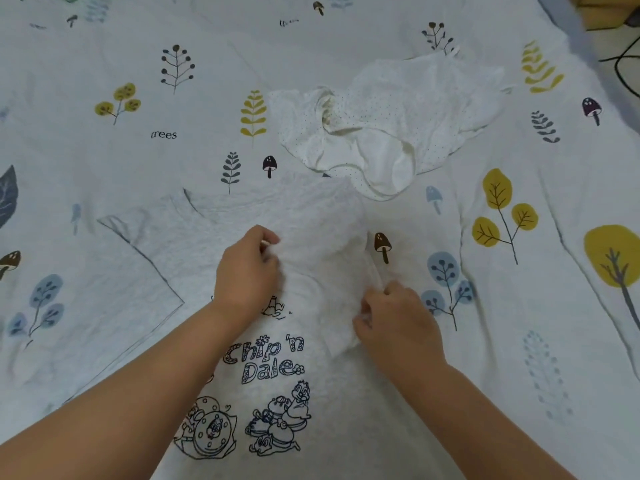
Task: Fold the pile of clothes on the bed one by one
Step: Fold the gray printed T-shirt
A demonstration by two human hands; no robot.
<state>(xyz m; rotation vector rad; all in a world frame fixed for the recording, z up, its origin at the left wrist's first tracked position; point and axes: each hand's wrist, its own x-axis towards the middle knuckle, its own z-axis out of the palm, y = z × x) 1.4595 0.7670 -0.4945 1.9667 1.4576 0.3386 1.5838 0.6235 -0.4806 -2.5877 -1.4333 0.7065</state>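
Note:
A pale grey T-shirt (162, 271) with a black cartoon print and lettering lies spread on the bed in front of me, its left sleeve flat to the left. Its right sleeve is folded in over the chest. My left hand (247, 271) pinches the folded cloth near the middle of the chest. At the shirt's right edge my right hand (394, 323) grips the fold. Beyond the shirt lies a crumpled white garment (391, 109) with fine dots.
The bed (519, 306) is covered by a white sheet printed with trees, leaves and mushrooms. At the top right corner the bed's edge gives way to the floor, where a black cable (623, 69) and a tan object (609, 8) show.

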